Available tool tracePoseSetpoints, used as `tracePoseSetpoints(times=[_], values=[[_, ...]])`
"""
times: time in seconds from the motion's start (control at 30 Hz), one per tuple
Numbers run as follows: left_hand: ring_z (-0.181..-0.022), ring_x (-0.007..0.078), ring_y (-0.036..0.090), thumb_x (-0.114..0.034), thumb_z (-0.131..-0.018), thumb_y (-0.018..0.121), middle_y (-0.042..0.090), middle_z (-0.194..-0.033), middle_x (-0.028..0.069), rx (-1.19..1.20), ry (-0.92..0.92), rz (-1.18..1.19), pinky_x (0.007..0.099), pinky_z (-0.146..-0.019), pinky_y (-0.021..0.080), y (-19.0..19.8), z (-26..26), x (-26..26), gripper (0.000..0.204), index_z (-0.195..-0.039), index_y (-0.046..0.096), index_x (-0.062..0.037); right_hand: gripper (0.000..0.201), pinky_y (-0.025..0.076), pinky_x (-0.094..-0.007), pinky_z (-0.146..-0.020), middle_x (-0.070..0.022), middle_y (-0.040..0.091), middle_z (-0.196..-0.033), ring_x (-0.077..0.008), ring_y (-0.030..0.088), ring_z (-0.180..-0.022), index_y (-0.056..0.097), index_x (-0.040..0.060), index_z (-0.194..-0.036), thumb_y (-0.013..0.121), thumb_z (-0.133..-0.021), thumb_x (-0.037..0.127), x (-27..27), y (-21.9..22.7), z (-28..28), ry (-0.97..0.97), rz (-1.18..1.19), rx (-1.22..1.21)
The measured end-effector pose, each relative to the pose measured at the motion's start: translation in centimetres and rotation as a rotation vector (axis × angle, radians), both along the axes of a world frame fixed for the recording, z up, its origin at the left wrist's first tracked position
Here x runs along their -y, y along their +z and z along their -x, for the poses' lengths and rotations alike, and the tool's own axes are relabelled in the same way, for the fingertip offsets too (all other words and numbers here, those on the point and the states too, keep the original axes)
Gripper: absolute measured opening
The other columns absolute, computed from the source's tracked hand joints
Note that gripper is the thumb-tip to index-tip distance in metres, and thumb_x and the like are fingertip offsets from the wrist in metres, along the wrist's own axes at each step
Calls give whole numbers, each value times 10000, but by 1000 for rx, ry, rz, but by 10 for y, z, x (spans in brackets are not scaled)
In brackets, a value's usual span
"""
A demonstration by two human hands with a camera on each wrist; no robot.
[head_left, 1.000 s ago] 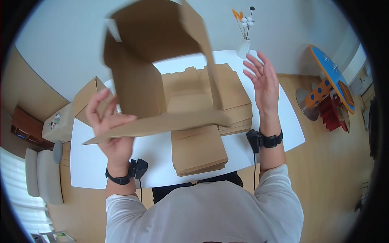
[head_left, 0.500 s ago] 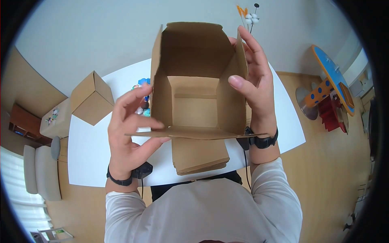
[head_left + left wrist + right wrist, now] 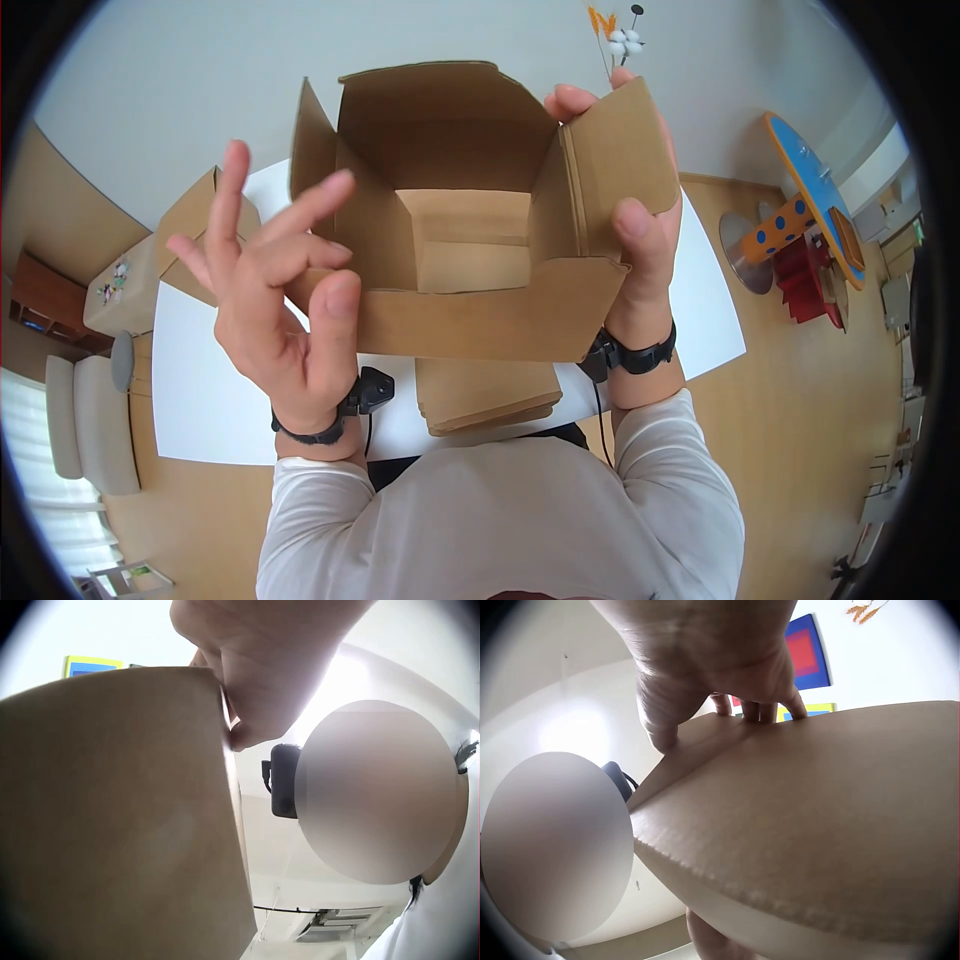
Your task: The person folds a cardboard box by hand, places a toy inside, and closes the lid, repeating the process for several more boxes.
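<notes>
An open cardboard box point(image 3: 470, 325) is held up above the table, its opening toward the head camera. At its front left corner, my left hand point(image 3: 275, 310) pinches the front flap's edge with thumb and a finger, its other fingers spread. My right hand point(image 3: 645, 255) grips the right flap point(image 3: 615, 150), thumb on its face and fingertips behind it. The left flap point(image 3: 312, 140) and far flap point(image 3: 430, 85) stand up. Both wrist views show the box's outer wall point(image 3: 112, 810) close up. Under the box lies a stack of flat cardboard point(image 3: 485, 395), partly hidden.
Another cardboard box point(image 3: 190, 215) stands at the white table's point(image 3: 215, 380) left edge, partly behind my left hand. Dried flowers point(image 3: 622, 42) rise at the back. A blue round-topped table point(image 3: 815, 175) and a grey sofa point(image 3: 95, 425) stand further off.
The box came in from the upper left to the middle, and my right hand took hold of its right side. Its right flap now leans outward and the front flap's face shows.
</notes>
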State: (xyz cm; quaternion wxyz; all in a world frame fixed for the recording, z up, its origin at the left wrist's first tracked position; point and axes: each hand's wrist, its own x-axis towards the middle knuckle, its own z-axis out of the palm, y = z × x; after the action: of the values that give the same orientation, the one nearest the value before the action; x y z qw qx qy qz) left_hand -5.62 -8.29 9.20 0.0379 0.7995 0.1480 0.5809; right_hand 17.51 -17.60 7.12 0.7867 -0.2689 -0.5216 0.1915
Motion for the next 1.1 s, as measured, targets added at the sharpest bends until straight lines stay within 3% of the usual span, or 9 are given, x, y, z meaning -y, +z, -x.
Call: tracePoseSetpoints(times=[0.23, 0.27, 0.4, 0.6, 0.7, 0.73, 0.83, 0.87, 1.1], values=[[-1393, 396, 391, -297, -820, 734, 577, -1369, 84, -55, 130, 131, 701, -1103, 32, 0, 0, -5, 210, -941, 700, -130, 959, 382, -405, -1096, -204, 531, -1353, -280, 498, -1279, 267, -3, -1504, 792, -775, 334, -7, -4, 4, 52, -17, 47], [-1364, 375, 425, -244, -819, 748, 528, -1411, 89, -107, 149, 178, 608, -1122, 209, 4, 1, 0, 236, -1018, 715, -120, 994, 394, -423, -1095, -209, 536, -1344, -298, 501, -1278, 280, 3, -1495, 799, -742, 392, -6, -3, 7, 21, 31, 29], [-1317, 326, 481, -96, -816, 696, 511, -1441, 135, -136, 117, 260, 405, -1046, 399, 4, -3, -1, 319, -1135, 698, -75, 1058, 416, -455, -1093, -216, 550, -1321, -336, 509, -1272, 317, 11, -1472, 810, -677, 504, -6, 1, 16, -58, 132, -16], [-1425, 359, 351, -54, -863, 597, 458, -1498, 118, -180, 10, 159, 498, -1151, 265, -3, -5, -5, 392, -1240, 675, -129, 925, 402, -413, -1085, -194, 558, -1311, -295, 512, -1259, 310, -7, -1476, 780, -738, 295, -5, 1, 6, -31, 103, -14], [-1472, 385, 245, -37, -868, 544, 460, -1506, 74, -422, 270, -104, 616, -1159, 116, 2, -8, 4, 441, -1268, 666, -179, 867, 400, -394, -1077, -180, 558, -1307, -264, 511, -1250, 306, -6, -1482, 759, -771, 193, 1, 4, 4, -51, 141, 25], [-1484, 405, 192, -113, -872, 558, 504, -1473, 28, -422, 197, -126, 718, -1100, -22, -1, -7, 1, 432, -1279, 664, -215, 858, 401, -391, -1075, -177, 561, -1302, -260, 512, -1246, 310, -5, -1480, 755, -772, 185, 3, 6, 6, -80, 166, 40], [-1482, 406, 195, -278, -893, 585, 549, -1429, 9, -598, 140, -34, 755, -1064, -51, 4, -9, 11, 400, -1280, 668, -225, 977, 406, -376, -1082, -237, 586, -1281, -309, 533, -1261, 324, -49, -1449, 781, -703, 385, 4, 12, 12, -239, 241, 63], [-1483, 406, 190, -478, -872, 607, 576, -1398, -12, -593, 149, -67, 791, -1017, -87, 2, -9, 7, 483, -1279, 669, -226, 975, 409, -374, -1079, -238, 587, -1279, -308, 536, -1258, 322, -51, -1449, 780, -706, 383, 5, 11, 11, -245, 241, 71], [-1487, 404, 179, -607, -804, 643, 634, -1322, 2, -620, 239, -26, 809, -990, -99, 0, -3, 12, 612, -1276, 673, -219, 986, 445, -359, -1038, -226, 599, -1262, -287, 557, -1228, 320, -52, -1450, 784, -704, 396, 2, 8, -1, -318, 220, 89]])
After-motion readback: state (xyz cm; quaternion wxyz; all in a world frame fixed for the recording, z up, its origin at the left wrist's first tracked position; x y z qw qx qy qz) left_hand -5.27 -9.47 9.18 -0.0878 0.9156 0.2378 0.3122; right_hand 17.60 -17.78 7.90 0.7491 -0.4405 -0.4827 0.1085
